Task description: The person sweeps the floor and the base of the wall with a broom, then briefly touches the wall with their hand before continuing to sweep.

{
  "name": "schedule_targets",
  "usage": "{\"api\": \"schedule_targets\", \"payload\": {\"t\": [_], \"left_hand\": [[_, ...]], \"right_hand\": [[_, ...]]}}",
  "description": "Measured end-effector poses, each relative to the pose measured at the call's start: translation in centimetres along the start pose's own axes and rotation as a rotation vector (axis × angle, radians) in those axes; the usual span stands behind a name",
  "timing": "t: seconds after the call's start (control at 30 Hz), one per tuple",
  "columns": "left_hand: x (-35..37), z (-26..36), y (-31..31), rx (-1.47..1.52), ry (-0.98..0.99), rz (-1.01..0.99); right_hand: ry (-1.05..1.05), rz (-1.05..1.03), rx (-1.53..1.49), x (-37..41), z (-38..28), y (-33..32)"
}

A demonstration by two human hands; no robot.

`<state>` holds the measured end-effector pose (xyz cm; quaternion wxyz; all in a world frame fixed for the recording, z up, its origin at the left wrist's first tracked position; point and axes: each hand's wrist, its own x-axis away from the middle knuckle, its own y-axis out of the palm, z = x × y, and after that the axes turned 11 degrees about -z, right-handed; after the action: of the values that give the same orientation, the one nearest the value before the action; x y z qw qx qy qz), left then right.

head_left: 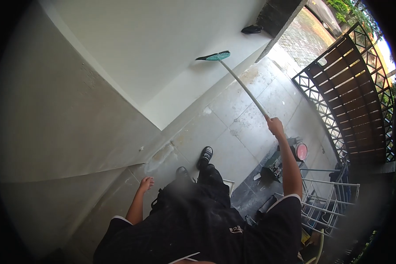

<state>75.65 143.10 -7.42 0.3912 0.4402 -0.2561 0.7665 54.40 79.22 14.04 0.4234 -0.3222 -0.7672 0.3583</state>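
My right hand (275,126), arm stretched forward, is wrapped around the end of a broom's pale handle (246,89). The teal broom head (218,56) with dark bristles is up against the white wall ledge, beyond the tiled floor. My left hand (147,183) hangs low beside my leg, near the base of the wall; its fingers are curled in and nothing shows in them.
A black slatted gate (345,83) stands at the right. Near my right arm are a pink-topped bucket (301,152) and a white wire rack (328,198). A dark object (252,29) lies on the ledge. My shoe (205,155) stands on grey tiles (224,132).
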Motion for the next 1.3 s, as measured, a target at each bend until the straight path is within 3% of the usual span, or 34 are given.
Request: {"api": "schedule_targets", "payload": {"t": [0.07, 0.23, 0.3, 0.33, 0.4, 0.43, 0.53, 0.63, 0.77, 0.87, 1.03, 1.2, 1.3], "left_hand": [[0.1, -0.7, 0.9, 0.036, 0.0, 0.024], [-0.6, -2.5, 4.9, 0.16, -0.055, 0.092], [-2.3, -3.0, 7.2, 0.322, -0.027, 0.012], [-2.9, -1.5, 8.6, 0.328, -0.025, 0.01], [-4.0, 1.9, 12.7, 0.243, -0.248, -0.04], [-4.9, 4.0, 14.5, 0.258, -0.249, -0.036], [-5.4, 11.6, 18.1, 0.22, -0.235, -0.025], [-7.8, 17.6, 21.7, 0.252, -0.078, 0.037], [-12.3, 21.4, 23.9, 0.173, 0.032, -0.011], [-12.8, 26.6, 25.0, 0.05, 0.068, -0.013], [-13.4, 30.6, 25.5, -0.102, 0.086, -0.089], [-18.3, 27.8, 23.7, 0.041, 0.001, -0.097], [-17.3, 31.2, 24.9, 0.016, -0.003, -0.117]], "right_hand": [[-0.128, 0.113, 0.223, -4.1, -1.8, -1.1], [-0.153, 0.032, 0.309, -12.7, -4.6, -4.9], [-0.14, -0.037, 0.332, -14.7, -3.0, -7.0], [-0.123, -0.105, 0.363, -15.8, -1.7, -8.2], [-0.187, -0.167, 0.415, -19.0, 2.0, -9.2], [-0.125, -0.243, 0.356, -18.4, 1.9, -10.9], [-0.11, -0.194, 0.353, -17.6, 4.8, -16.1], [-0.157, -0.236, 0.291, -18.6, 7.9, -19.6], [-0.28, -0.152, 0.234, -22.8, 6.0, -17.4], [-0.16, -0.146, 0.246, -27.6, 3.5, -15.6], [-0.087, -0.236, 0.218, -26.6, 8.6, -16.4], [-0.017, -0.312, 0.139, -21.2, 12.3, -21.6], [-0.036, -0.203, 0.119, -21.0, 12.0, -21.7]]}}
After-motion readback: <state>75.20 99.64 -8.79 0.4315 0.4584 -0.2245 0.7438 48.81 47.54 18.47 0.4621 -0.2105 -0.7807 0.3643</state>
